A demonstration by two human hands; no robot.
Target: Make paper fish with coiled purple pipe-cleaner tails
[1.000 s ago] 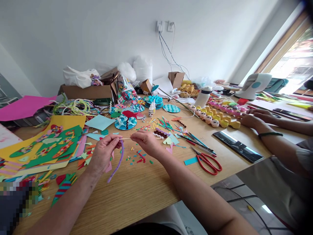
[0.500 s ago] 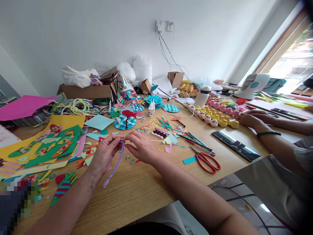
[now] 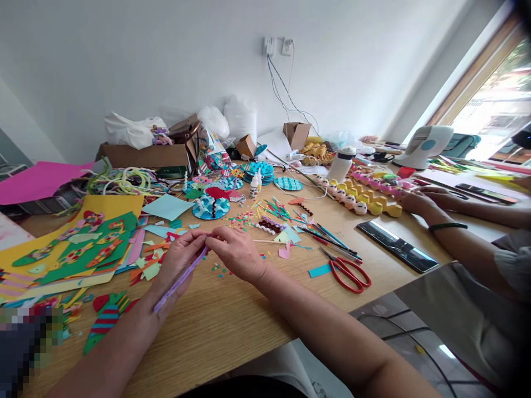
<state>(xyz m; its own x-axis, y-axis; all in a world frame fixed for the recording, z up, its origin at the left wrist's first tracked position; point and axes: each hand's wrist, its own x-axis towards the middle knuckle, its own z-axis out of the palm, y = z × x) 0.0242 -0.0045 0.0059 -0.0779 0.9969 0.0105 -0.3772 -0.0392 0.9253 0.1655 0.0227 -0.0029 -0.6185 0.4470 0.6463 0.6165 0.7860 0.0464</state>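
Observation:
Above the wooden table (image 3: 215, 331), my left hand (image 3: 176, 262) pinches a fuzzy purple pipe cleaner (image 3: 180, 282) near its upper end. My right hand (image 3: 237, 251) meets it there, its fingertips closed on the same end. The free length slants down to the left across my left palm and wrist. A wooden stick (image 3: 265, 241) lies just beyond my right hand. Behind my hands a blue patterned disc (image 3: 211, 207) carries a red fish shape and a dark twisted piece.
Red-handled scissors (image 3: 350, 273), brushes (image 3: 338, 243) and a black phone (image 3: 397, 246) lie to the right. Another person's hands (image 3: 418, 202) rest beside coloured egg-carton strips (image 3: 365, 199). Green and yellow paper (image 3: 66, 249) covers the left. Glue bottles (image 3: 254, 187) stand at the centre back.
The purple pipe cleaner's free end has swung left and up against my left wrist. My right hand has shifted slightly left, and its fingers have drawn in closer to my left fingertips.

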